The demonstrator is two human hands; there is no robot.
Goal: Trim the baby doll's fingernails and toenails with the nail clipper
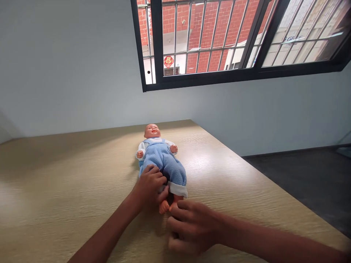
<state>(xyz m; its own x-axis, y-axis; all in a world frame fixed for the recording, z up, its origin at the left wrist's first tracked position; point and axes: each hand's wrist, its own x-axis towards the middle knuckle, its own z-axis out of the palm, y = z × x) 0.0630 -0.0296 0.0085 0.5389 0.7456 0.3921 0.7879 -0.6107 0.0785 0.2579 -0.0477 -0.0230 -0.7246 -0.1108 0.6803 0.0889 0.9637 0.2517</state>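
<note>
Evidently, a baby doll (161, 160) is having its trouser legs handled.
It lies on its back on the wooden table (82, 186), head toward the wall (82, 73), bare feet (163, 207) toward the person. The left hand (151, 183) seems clamped on one lower leg of the blue overalls (160, 152), mostly hiding that side's cuff. The right hand (192, 224), fingers curled, sits right at the foot below the other, white cuff (178, 189); whether it grips that foot, I cannot tell. Both hands are close but apart. The step looks like adjusting cloth around the legs; the next move probably calls for a steady left pinch and light right fingertips near the toes.
</note>
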